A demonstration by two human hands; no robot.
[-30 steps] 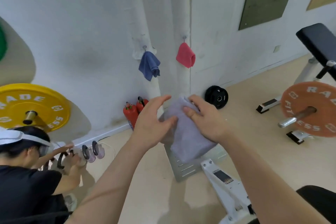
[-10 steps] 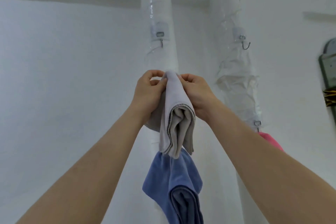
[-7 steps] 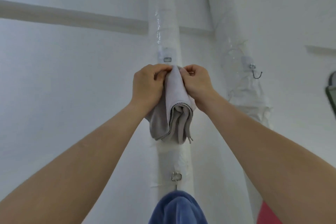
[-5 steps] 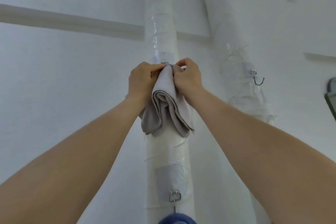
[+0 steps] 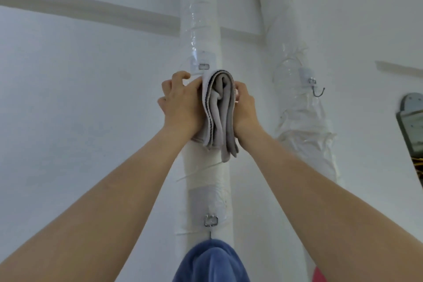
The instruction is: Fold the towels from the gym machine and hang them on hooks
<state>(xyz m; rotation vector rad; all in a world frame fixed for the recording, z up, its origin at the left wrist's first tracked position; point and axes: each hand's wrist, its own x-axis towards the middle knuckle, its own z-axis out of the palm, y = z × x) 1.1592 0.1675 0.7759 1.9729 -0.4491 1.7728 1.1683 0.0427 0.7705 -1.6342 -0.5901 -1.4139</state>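
The left hand and right hand press the folded grey towel against the wrapped pipe, each grip closed on it.

The one camera rides on my head and tilts steeply upward, facing the white wall close in front of me. My forearms enter from 7 and 5 o'clock and reach my left hand and right hand, either side of the grey towel just above centre. The wrapped pipe runs from 6 to 12 o'clock, and a second pipe stands toward 2 o'clock.
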